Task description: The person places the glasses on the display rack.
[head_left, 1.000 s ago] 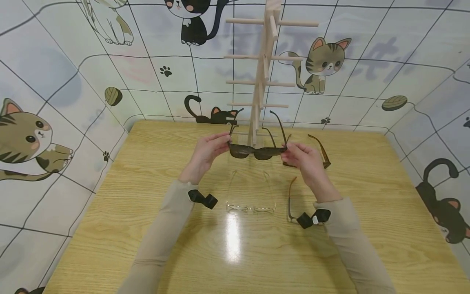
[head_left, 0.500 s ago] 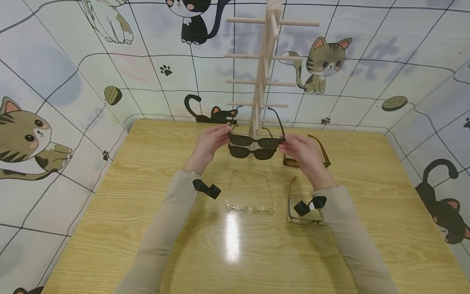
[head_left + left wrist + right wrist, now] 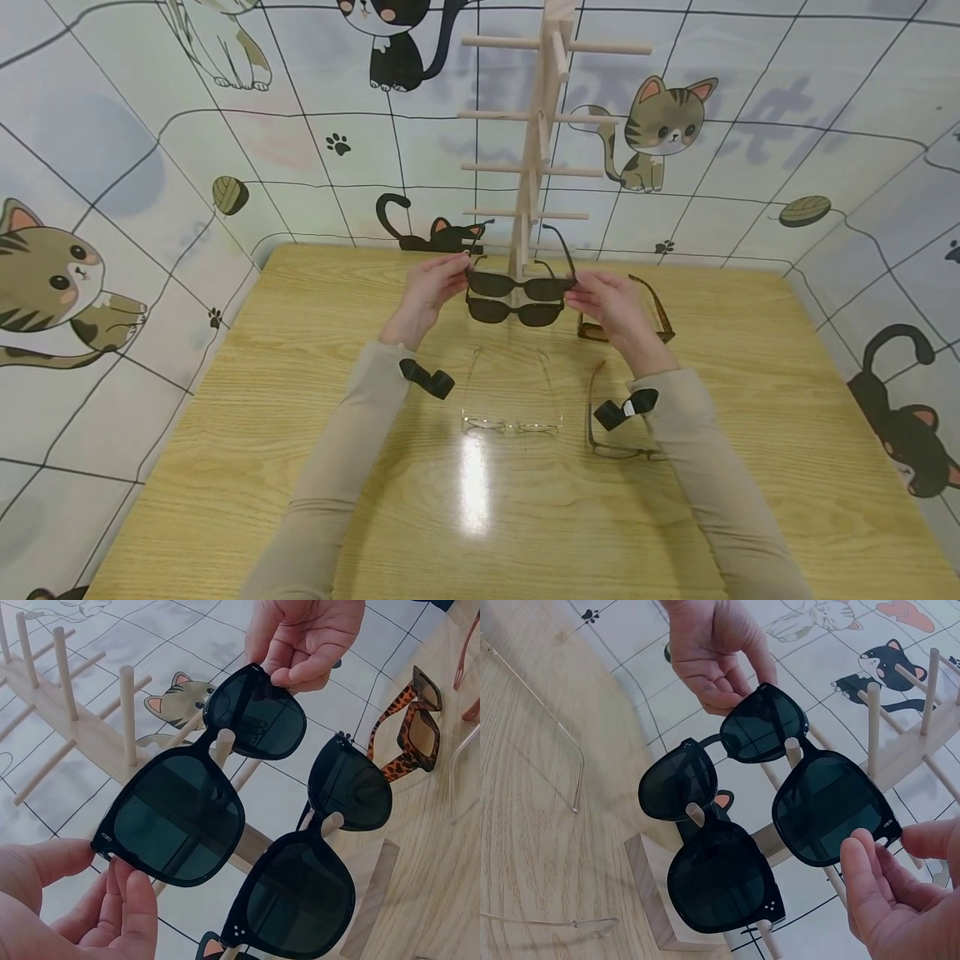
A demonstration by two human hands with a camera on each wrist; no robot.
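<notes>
Both hands hold a pair of black sunglasses [image 3: 491,286] by the frame's outer corners, temples pointing back toward the wooden rack [image 3: 544,125]. My left hand [image 3: 429,293] pinches the left corner between thumb and fingers; my right hand [image 3: 613,307] pinches the right one. In both wrist views a peg tip [image 3: 225,744] shows in the nose gap under the held bridge. Just below, a second pair of black sunglasses [image 3: 718,881] sits on a lower peg [image 3: 695,814], with its bridge over that peg.
Tortoiseshell sunglasses [image 3: 664,321] lie on the wooden table [image 3: 300,417] behind the right hand. Wire-rimmed glasses [image 3: 512,427] lie in front of the rack, and glasses with a brown temple [image 3: 591,408] lie partly under the right forearm. More pegs [image 3: 611,47] stick out above.
The held sunglasses have gone up and back to the rack, their lenses tilting into view above the lower pair. Both forearms have moved forward; the right hand has shifted slightly left.
</notes>
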